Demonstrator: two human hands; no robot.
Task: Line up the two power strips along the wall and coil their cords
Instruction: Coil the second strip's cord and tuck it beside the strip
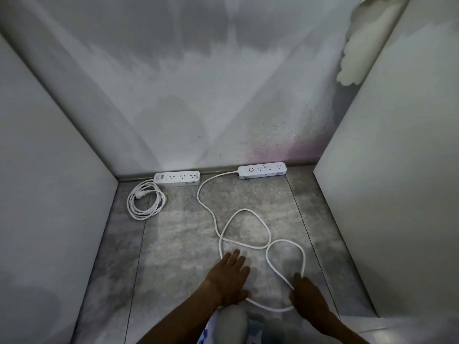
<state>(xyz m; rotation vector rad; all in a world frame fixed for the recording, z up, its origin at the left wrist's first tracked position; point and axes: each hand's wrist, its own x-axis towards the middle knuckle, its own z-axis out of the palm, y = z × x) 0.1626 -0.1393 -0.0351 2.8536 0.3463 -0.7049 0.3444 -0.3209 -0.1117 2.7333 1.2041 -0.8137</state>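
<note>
Two white power strips lie against the back wall: the left strip (176, 178) and the right strip (262, 170). The left strip's cord (145, 201) sits coiled on the floor beside it. From the right strip a loose cord (244, 228) snakes toward me in open loops. My left hand (231, 279) lies flat on the floor over one stretch of that cord, fingers spread. Near the closest loop my right hand (308, 296) reaches down onto the cord; whether its fingers pinch it is hidden.
White panels stand at the left (49, 194) and at the right (387, 182), narrowing the grey tiled floor (178, 244). The back wall (211, 108) is stained. My knee (232, 324) shows at the bottom edge.
</note>
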